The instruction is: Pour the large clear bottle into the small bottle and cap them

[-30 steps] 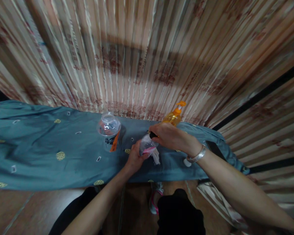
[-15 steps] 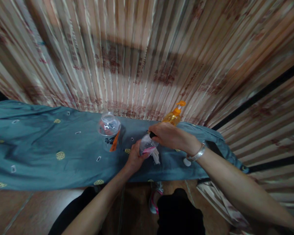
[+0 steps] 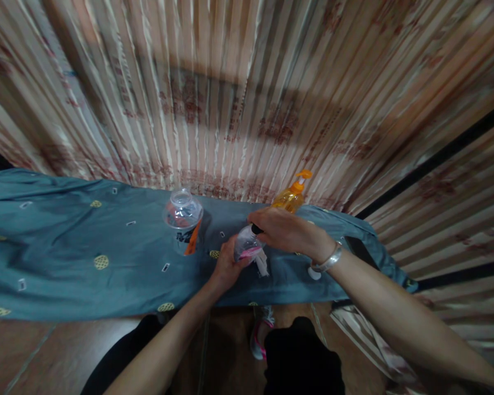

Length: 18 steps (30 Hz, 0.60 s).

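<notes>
A clear rounded container (image 3: 246,241) with something pink at its bottom is in my left hand (image 3: 227,267), whose fingers wrap its left side and base. My right hand (image 3: 282,229), with a silver bracelet on the wrist, is closed on a small black object (image 3: 256,229) at the container's top; its far end is hidden in the fist. A crumpled white tissue (image 3: 262,262) lies just right of the container. Behind my right hand stands a pump bottle (image 3: 290,198) of yellow liquid with an orange top.
A clear plastic cup (image 3: 185,238) with a domed lid and orange print stands to the left on the teal cloth (image 3: 74,236). At the right are a dark flat object (image 3: 360,251) and a small white round item (image 3: 314,273). A pleated curtain (image 3: 214,109) hangs behind.
My right hand has shifted very slightly at the container's top. Everything else looks the same.
</notes>
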Each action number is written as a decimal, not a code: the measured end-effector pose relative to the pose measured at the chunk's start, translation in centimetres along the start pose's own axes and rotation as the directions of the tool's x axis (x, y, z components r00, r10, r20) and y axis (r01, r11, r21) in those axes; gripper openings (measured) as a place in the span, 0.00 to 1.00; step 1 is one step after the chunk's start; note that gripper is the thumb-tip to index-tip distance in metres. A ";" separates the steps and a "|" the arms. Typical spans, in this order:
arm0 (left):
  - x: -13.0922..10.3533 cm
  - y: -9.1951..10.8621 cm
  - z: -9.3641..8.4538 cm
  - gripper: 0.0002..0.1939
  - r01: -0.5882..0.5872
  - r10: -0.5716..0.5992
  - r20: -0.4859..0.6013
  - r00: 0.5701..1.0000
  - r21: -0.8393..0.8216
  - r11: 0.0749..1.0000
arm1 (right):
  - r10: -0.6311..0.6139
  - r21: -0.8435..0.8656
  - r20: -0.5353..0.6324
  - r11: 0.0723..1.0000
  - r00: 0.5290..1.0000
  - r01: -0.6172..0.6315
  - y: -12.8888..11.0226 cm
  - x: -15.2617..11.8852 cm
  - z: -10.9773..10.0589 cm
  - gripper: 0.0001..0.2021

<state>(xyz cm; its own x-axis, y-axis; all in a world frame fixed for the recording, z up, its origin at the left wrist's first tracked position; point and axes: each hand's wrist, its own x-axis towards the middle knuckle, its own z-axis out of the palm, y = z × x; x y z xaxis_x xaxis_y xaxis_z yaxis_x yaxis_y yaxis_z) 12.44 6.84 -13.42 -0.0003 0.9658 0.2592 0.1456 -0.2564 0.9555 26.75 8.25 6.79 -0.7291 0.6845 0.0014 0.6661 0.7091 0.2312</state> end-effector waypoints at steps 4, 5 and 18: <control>0.0 -0.1 -0.1 0.29 -0.001 0.001 0.009 1.000 0.012 1.000 | -0.005 -0.101 -0.026 0.995 1.000 0.002 0.1 -0.1 0.3 0.06; 0.0 -0.1 -0.2 0.29 -0.003 0.003 0.011 1.000 0.014 1.000 | -0.005 -0.135 -0.028 0.991 1.000 0.001 0.1 -0.1 0.2 0.08; 0.0 0.3 -0.2 0.28 -0.005 0.004 0.019 1.000 0.043 0.999 | 0.056 -0.060 0.070 0.997 0.996 -0.052 -0.6 0.2 -1.2 0.14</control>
<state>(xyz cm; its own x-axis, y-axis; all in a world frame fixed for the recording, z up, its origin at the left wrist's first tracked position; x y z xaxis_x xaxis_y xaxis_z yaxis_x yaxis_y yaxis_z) 12.30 6.70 -13.08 0.0190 0.9654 0.2601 0.1881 -0.2590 0.9474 26.06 7.75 7.81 -0.6776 0.7334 -0.0541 0.6925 0.6611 0.2889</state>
